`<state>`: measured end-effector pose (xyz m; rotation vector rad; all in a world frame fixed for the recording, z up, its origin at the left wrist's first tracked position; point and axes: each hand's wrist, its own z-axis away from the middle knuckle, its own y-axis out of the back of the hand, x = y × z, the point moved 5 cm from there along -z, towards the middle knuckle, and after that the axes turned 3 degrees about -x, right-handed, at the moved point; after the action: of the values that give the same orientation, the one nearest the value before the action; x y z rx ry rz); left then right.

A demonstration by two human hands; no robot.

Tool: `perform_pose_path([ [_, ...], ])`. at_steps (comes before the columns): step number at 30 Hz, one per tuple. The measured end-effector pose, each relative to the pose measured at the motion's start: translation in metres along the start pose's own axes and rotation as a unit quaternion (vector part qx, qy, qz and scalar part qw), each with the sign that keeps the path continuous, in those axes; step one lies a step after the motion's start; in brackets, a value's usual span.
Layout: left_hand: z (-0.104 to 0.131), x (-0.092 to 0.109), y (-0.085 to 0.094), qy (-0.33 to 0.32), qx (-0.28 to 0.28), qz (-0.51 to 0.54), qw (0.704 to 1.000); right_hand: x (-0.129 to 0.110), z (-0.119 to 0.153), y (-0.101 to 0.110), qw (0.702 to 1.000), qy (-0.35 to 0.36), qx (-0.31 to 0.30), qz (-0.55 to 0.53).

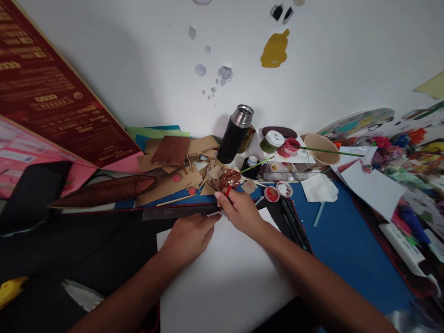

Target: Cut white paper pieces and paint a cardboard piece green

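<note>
My right hand (243, 213) pinches a slim red pen-like tool (228, 191) between thumb and fingers, at the far edge of a large white sheet of paper (225, 282). The tool's lower end is near my left fingertip; its exact kind is unclear. Resting on the sheet, my left hand (190, 236) has its index finger stretched out toward the tool, and the other fingers are partly curled. A dark ruler-like strip (169, 212) lies along the sheet's far edge. Just beyond my right hand is a jar of brown paint (231, 177).
A black flask (236, 134) stands behind cardboard scraps (197, 148). Paint jars (272, 141), a red paint lid (271, 194), dark pens (293, 224) and a white tissue (319, 187) lie right. On the left are a brown pointed cardboard piece (104, 190) and a yellow-handled object (13, 291).
</note>
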<state>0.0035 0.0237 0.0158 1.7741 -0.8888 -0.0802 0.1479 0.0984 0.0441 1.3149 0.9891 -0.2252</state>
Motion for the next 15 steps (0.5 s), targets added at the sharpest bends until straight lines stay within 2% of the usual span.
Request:
perform_pose_path([
  [8, 0.000, 0.000, -0.001, -0.005, 0.005, 0.006, 1.000, -0.008, -0.007, -0.002, 0.998, -0.004, -0.041, 0.052],
  [15, -0.002, 0.000, 0.000, 0.010, -0.020, 0.011, 1.000, -0.017, -0.014, -0.007, 0.987, 0.032, -0.052, 0.147],
])
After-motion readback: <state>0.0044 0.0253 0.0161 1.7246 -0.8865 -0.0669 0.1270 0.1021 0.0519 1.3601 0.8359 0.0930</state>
